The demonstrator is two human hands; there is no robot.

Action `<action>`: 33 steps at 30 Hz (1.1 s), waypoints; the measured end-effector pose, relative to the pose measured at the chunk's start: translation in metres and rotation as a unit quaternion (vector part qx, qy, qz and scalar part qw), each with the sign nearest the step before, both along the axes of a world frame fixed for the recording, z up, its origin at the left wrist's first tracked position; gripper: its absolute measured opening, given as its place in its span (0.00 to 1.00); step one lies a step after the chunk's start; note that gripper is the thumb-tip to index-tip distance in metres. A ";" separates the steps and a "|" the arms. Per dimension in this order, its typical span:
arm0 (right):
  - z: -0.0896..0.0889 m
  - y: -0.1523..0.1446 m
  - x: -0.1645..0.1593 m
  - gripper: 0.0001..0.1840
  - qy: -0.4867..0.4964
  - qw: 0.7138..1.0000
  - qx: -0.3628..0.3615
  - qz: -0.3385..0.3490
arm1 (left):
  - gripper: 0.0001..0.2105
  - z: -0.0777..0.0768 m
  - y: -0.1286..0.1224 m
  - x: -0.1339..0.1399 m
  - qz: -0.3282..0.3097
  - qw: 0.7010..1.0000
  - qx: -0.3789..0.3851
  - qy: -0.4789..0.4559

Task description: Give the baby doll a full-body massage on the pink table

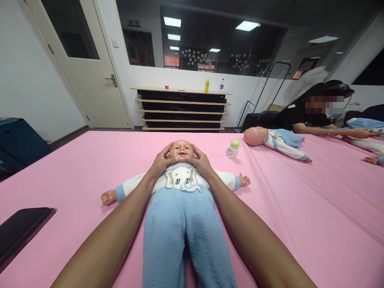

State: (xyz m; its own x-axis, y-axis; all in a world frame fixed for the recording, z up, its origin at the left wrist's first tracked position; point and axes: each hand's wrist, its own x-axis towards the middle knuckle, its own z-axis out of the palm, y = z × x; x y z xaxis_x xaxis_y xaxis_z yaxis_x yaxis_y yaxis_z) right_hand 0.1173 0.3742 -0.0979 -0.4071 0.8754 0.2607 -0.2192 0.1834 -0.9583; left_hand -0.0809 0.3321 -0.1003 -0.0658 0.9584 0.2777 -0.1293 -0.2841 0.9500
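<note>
A baby doll [183,208] in a white top with an elephant patch and fuzzy blue trousers lies on its back, its arms stretched out sideways. My left hand [163,161] cups one side of the doll's head, with the thumb along the jaw. Against the other side rests my right hand [200,161], its thumb near the chin. Between them the doll's face stays visible, while the back of its head is hidden. To the right of the head stands a small white bottle [232,150] with a green cap, apart from my hands.
The table has a pink cover [285,224]. A black phone-like device [21,232] lies at the left edge. On the right, a second doll [270,140] lies near a person [312,108] leaning over the table. Beyond the table, a stack of boards [183,108] holds two bottles.
</note>
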 end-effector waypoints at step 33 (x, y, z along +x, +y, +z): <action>0.005 -0.010 -0.001 0.59 -0.063 0.996 0.064 -0.031 | 0.51 0.005 -0.004 0.002 -0.068 0.997 -0.028 -0.024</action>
State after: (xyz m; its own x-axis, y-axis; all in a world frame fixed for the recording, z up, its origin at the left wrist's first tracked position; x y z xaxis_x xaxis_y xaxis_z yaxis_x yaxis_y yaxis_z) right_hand 0.1159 0.3646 -0.0930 -0.3904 0.8627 0.3213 -0.0832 0.3145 -0.9456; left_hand -0.0792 0.3278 -0.0957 0.0547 0.9734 0.2225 -0.2090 -0.2067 0.9558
